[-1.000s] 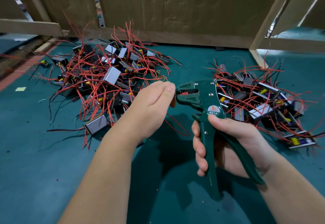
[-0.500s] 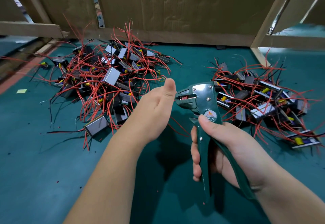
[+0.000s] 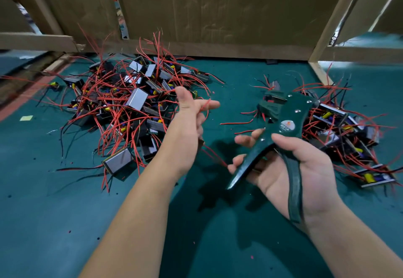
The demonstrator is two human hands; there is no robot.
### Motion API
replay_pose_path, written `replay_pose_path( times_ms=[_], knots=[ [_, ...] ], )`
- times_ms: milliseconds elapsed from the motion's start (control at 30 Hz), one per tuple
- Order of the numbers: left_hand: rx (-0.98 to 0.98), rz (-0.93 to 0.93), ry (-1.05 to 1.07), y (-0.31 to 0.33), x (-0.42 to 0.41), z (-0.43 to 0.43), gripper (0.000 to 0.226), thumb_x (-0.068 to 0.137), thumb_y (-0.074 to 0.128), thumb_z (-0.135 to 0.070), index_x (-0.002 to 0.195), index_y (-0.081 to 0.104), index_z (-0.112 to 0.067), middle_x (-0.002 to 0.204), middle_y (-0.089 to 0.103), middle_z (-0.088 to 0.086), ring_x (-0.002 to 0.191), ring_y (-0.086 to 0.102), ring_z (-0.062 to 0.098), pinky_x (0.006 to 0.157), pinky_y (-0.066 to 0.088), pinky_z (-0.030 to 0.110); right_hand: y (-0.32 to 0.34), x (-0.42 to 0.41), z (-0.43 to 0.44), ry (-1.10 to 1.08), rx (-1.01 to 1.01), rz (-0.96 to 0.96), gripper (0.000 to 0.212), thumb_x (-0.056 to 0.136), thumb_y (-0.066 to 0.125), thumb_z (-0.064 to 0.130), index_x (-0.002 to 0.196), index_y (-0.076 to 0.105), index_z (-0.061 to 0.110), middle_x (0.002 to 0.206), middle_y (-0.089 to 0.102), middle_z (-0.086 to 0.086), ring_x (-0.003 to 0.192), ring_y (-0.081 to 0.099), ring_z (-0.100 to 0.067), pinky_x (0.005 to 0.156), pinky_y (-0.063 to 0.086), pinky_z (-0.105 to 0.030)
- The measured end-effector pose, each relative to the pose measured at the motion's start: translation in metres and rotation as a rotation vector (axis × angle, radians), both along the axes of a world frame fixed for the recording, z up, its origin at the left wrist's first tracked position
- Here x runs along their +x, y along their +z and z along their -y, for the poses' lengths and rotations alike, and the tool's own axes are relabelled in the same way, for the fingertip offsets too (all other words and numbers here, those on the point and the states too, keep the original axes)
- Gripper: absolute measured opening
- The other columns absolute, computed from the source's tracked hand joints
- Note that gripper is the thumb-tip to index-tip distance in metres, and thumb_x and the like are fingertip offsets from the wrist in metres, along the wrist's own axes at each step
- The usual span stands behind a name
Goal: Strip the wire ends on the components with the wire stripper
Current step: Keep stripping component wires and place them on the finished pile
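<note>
Left hand (image 3: pixel 190 116): I read the thumb raised, the index finger extended and the lower fingers curled. A red wire (image 3: pixel 206 104) crosses the index finger and trails out below the palm, so the hand grips this wire. Whether a component body sits inside the curled fingers, I cannot tell.

Right hand (image 3: pixel 305 168): palm up, thumb pressed over the upper handle of the green wire stripper (image 3: pixel 292 107), fingers loosely under it. The handles stand spread. The head points away from me, up and to the left, apart from the left hand.

One heap of wired components (image 3: pixel 135 98) lies beyond and outboard of the left hand. A second heap (image 3: pixel 340 129) lies just beyond the right hand, behind the tool. Both rest on the green mat (image 3: pixel 43 212). Cardboard panels (image 3: pixel 218 11) stand beyond both hands.
</note>
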State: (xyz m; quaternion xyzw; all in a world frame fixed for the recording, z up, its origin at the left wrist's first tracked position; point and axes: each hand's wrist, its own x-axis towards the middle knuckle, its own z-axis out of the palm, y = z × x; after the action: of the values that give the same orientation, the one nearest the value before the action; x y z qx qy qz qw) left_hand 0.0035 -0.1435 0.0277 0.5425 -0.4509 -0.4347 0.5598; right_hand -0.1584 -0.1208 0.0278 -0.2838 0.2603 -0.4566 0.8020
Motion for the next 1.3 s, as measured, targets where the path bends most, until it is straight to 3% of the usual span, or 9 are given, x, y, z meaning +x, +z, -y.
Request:
replay_pose_path(
  times_ms=[100, 300, 467, 633, 700, 833, 933, 1100, 1300],
  knots=[
    [0.015, -0.177, -0.067, 0.003, 0.003, 0.001, 0.094, 0.082, -0.007, -0.071, 0.105, 0.063, -0.014, 0.062, 0.027, -0.006, 0.053, 0.024, 0.009, 0.059, 0.024, 0.028, -0.002, -0.003, 0.0, 0.071, -0.035, 0.006, 0.032, 0.055, 0.071, 0.024, 0.081, 0.072, 0.006, 0.108, 0.06, -0.025, 0.065, 0.065, -0.035, 0.063, 0.056, -0.048],
    [-0.02, -0.631, -0.246, 0.006, 0.004, -0.009, 0.101, 0.076, 0.002, -0.085, 0.124, 0.055, -0.014, 0.073, 0.035, -0.003, 0.066, 0.033, 0.016, 0.053, 0.031, 0.023, -0.011, 0.006, -0.009, 0.42, -0.149, 0.002, 0.057, 0.063, 0.081, 0.022, 0.113, 0.065, 0.0, 0.074, 0.062, -0.028, 0.07, 0.065, -0.038, 0.071, 0.053, -0.052],
    [-0.094, -0.692, -0.35, 0.006, 0.004, -0.012, 0.102, 0.073, 0.001, -0.086, 0.131, 0.049, -0.017, 0.101, 0.036, 0.008, 0.087, 0.04, 0.028, 0.057, 0.028, 0.026, -0.011, 0.009, -0.009, 0.385, -0.151, -0.043, 0.069, 0.06, 0.083, 0.02, 0.124, 0.061, 0.004, 0.072, 0.061, -0.028, 0.069, 0.064, -0.039, 0.071, 0.052, -0.055],
    [-0.16, -0.452, -0.188, 0.004, 0.008, -0.005, 0.095, 0.082, -0.015, -0.071, 0.138, 0.045, -0.023, 0.107, 0.062, 0.004, 0.102, 0.054, 0.021, 0.096, 0.037, 0.037, -0.002, -0.001, -0.003, 0.205, -0.159, 0.041, 0.084, 0.05, 0.088, 0.018, 0.125, 0.057, -0.005, 0.076, 0.06, -0.028, 0.065, 0.064, -0.04, 0.065, 0.054, -0.054],
    [-0.151, -0.374, -0.118, 0.004, 0.011, -0.002, 0.082, 0.087, -0.014, -0.065, 0.132, 0.046, -0.032, 0.109, 0.063, 0.005, 0.103, 0.055, 0.021, 0.096, 0.038, 0.036, 0.003, -0.01, 0.001, 0.132, -0.194, 0.064, 0.083, 0.053, 0.086, 0.02, 0.126, 0.055, -0.005, 0.08, 0.063, -0.028, 0.067, 0.065, -0.039, 0.066, 0.054, -0.051],
    [-0.076, -0.157, 0.082, 0.001, 0.014, 0.001, 0.031, 0.103, 0.028, -0.027, 0.113, 0.057, -0.025, 0.097, 0.067, 0.001, 0.092, 0.06, 0.015, 0.085, 0.043, 0.03, 0.009, -0.028, 0.017, -0.205, -0.278, -0.107, 0.037, 0.074, 0.067, 0.008, 0.109, 0.054, 0.004, 0.08, 0.063, -0.013, 0.068, 0.067, -0.037, 0.068, 0.056, -0.053],
    [-0.103, 0.198, 0.223, -0.007, 0.02, 0.002, 0.053, 0.075, 0.033, 0.022, 0.102, 0.059, -0.016, 0.095, 0.063, -0.001, 0.094, 0.058, 0.015, 0.089, 0.042, 0.026, 0.005, -0.037, 0.028, -0.484, -0.371, -0.444, 0.015, 0.09, 0.051, -0.002, 0.095, 0.05, 0.012, 0.072, 0.059, -0.003, 0.068, 0.067, -0.034, 0.072, 0.054, -0.062],
    [-0.031, 0.92, 0.332, -0.013, 0.037, -0.004, 0.063, 0.065, 0.045, 0.015, 0.102, 0.065, -0.032, 0.106, 0.043, -0.009, 0.094, 0.025, 0.01, 0.082, 0.021, 0.022, 0.003, -0.041, 0.029, -0.453, -0.435, -0.379, 0.009, 0.079, 0.057, 0.009, 0.087, 0.054, 0.012, 0.071, 0.056, -0.007, 0.067, 0.067, -0.038, 0.066, 0.055, -0.058],
    [0.102, 0.884, 0.231, -0.017, 0.043, -0.002, 0.031, 0.08, 0.062, 0.002, 0.097, 0.071, -0.023, 0.093, 0.065, -0.003, 0.083, 0.062, 0.014, 0.08, 0.04, 0.016, -0.001, -0.031, 0.024, -0.316, -0.396, -0.293, 0.029, 0.078, 0.051, 0.01, 0.106, 0.06, 0.008, 0.096, 0.06, -0.021, 0.067, 0.066, -0.037, 0.067, 0.055, -0.054]
  ],
)
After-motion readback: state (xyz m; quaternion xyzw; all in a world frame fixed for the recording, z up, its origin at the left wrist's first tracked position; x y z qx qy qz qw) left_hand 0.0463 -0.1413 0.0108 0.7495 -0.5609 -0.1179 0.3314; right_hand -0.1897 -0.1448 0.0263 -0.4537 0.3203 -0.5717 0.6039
